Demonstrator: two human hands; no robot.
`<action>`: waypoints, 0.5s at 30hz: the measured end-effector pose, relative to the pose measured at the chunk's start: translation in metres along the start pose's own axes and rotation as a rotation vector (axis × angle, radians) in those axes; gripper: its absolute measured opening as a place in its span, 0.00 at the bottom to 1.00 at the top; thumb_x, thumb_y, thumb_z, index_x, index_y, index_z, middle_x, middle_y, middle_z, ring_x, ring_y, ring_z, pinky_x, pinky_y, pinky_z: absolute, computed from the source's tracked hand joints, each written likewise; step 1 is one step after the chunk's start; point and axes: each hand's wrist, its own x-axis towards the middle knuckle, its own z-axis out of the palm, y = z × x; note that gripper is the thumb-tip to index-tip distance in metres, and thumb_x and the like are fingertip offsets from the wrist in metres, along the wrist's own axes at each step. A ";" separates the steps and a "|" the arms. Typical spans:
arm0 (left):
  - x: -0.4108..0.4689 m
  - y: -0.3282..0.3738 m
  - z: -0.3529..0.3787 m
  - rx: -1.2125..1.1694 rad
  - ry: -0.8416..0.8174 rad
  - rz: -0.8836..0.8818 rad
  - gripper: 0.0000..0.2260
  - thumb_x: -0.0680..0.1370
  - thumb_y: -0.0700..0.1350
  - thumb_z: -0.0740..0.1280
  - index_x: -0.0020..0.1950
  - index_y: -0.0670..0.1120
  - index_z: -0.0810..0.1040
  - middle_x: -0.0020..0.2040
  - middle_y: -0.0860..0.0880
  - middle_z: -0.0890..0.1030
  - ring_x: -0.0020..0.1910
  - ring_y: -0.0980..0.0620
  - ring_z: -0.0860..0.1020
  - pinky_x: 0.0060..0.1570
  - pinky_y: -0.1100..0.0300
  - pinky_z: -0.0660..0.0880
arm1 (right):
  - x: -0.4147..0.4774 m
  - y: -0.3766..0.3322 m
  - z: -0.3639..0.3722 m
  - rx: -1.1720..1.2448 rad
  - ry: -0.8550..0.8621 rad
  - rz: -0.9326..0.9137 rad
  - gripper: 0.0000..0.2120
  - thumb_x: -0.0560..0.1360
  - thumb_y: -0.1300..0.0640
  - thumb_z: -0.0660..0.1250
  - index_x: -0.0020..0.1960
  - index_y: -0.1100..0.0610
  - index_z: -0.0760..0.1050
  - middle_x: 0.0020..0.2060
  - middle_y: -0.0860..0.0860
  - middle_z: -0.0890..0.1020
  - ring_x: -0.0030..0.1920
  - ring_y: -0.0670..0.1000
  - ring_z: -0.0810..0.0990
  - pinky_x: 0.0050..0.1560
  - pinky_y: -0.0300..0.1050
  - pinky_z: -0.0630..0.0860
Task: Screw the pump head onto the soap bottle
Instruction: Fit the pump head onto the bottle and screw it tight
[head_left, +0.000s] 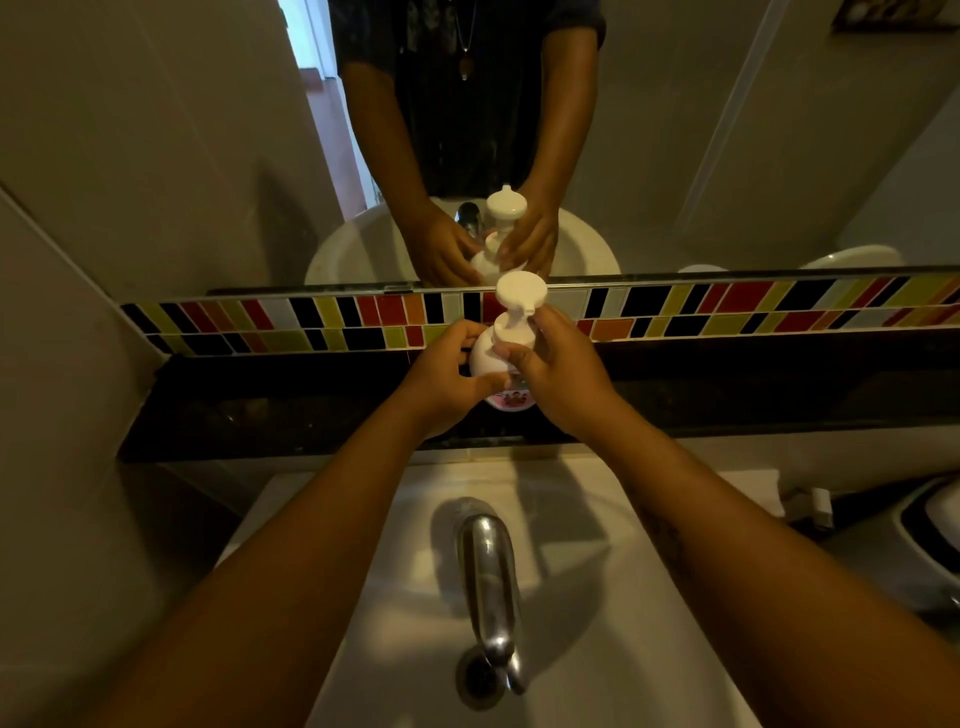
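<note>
Two hands (447, 374) (558, 371) around soap bottle (485, 358), faucet (488, 587) below.

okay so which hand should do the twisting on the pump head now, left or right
Probably the right hand: its fingers already wrap the collar of the pump head. The left hand grips the soap bottle body on the dark ledge, so it is better placed to steady it.
</note>
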 end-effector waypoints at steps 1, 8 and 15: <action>0.000 -0.001 0.001 0.007 0.010 0.017 0.20 0.71 0.41 0.74 0.59 0.52 0.70 0.55 0.53 0.76 0.53 0.53 0.78 0.43 0.66 0.77 | -0.001 0.000 0.002 0.001 0.023 0.003 0.18 0.74 0.56 0.66 0.63 0.54 0.69 0.60 0.54 0.75 0.57 0.50 0.74 0.51 0.44 0.73; 0.000 -0.005 0.005 0.017 0.036 0.051 0.19 0.72 0.41 0.73 0.58 0.55 0.70 0.55 0.53 0.76 0.53 0.54 0.78 0.43 0.66 0.77 | -0.003 0.001 0.011 0.003 0.119 0.032 0.17 0.74 0.54 0.66 0.62 0.54 0.70 0.59 0.53 0.76 0.56 0.51 0.75 0.50 0.43 0.75; 0.006 0.005 0.000 0.042 -0.034 -0.031 0.19 0.71 0.43 0.75 0.56 0.54 0.71 0.53 0.57 0.77 0.51 0.57 0.78 0.39 0.70 0.76 | 0.003 -0.012 -0.027 0.044 -0.156 0.010 0.37 0.69 0.55 0.72 0.72 0.47 0.56 0.70 0.51 0.67 0.69 0.51 0.66 0.63 0.48 0.68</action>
